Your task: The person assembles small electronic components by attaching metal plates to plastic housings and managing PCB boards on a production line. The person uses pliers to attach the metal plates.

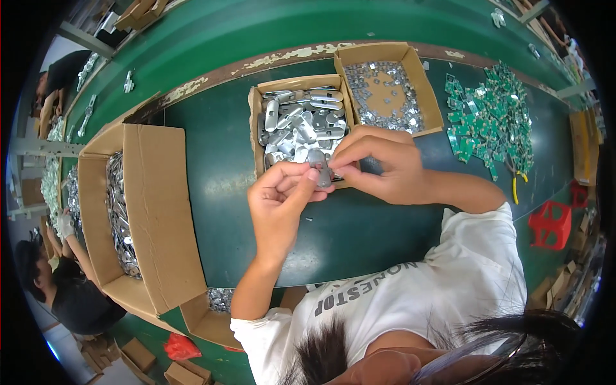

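Observation:
My left hand is closed around an oblong grey metal casing, holding it above the near edge of a cardboard box. My right hand has its thumb and forefinger pinched together at the casing's right side. Whatever sits between those fingertips is too small to make out. Just beyond both hands, the cardboard box is filled with loose silvery casings of the same rounded shape. Adjoining it at the back right, a second open box contains many small square metal parts.
Green circuit boards lie heaped at the right, with yellow-handled pliers beside them. A large carton of metal strips stands left. A green conveyor belt runs behind the table. Another person works at far left; a red stool is right.

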`<state>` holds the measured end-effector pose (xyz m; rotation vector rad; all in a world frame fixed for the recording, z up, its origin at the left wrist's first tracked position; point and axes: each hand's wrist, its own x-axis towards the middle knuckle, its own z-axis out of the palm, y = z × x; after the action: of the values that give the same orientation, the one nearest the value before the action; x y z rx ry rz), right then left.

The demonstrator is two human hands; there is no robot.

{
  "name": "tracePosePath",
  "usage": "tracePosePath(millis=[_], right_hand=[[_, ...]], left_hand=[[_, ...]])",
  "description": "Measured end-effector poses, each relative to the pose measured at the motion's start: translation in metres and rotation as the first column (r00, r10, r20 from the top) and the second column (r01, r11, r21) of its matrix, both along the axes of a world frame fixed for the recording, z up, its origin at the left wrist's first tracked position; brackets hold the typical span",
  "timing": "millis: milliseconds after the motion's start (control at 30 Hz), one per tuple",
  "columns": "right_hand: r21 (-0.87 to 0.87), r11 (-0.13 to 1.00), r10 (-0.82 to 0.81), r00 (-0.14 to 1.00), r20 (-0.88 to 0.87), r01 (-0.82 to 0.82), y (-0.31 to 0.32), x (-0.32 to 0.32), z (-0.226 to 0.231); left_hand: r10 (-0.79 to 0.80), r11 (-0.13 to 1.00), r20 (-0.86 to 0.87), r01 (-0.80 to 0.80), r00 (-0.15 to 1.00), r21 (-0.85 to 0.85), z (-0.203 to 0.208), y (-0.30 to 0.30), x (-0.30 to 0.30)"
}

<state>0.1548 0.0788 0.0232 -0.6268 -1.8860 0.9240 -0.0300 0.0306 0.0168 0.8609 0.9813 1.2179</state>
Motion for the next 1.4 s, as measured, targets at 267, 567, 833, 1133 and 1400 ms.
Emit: tracePosePath(millis=[267, 567, 833, 1133, 1400], right_hand=[[-0.005, 1.000, 0.004, 0.992, 0.129, -0.003, 0.004, 0.006, 0.000], [0.075, 0.996, 0.033, 0.992, 0.125, -0.043, 0.004, 0.001, 0.000], [0.162, 0.985, 0.042, 0.990, 0.138, -0.065, 0.006, 0.006, -0.006], [0.413, 0.911, -0.068, 0.983, 0.168, -0.007, 0.006, 0.000, -0.010], [0.150, 0.987, 0.024, 0.983, 0.180, -0.051, 0.004, 0.004, -0.003]], left_hand=[[-0.032, 0.997, -0.033, 0.035, 0.999, 0.071, -0.006, -0.004, 0.009], [-0.006, 0.997, 0.040, 0.003, 0.999, 0.082, -0.011, -0.006, 0.013], [-0.001, 0.999, -0.008, 0.001, 1.000, 0.052, -0.011, -0.004, 0.015], [-0.035, 0.996, 0.013, 0.034, 0.999, 0.084, -0.015, -0.005, 0.014], [-0.019, 0.999, -0.028, 0.020, 0.999, 0.028, -0.013, -0.010, 0.015]])
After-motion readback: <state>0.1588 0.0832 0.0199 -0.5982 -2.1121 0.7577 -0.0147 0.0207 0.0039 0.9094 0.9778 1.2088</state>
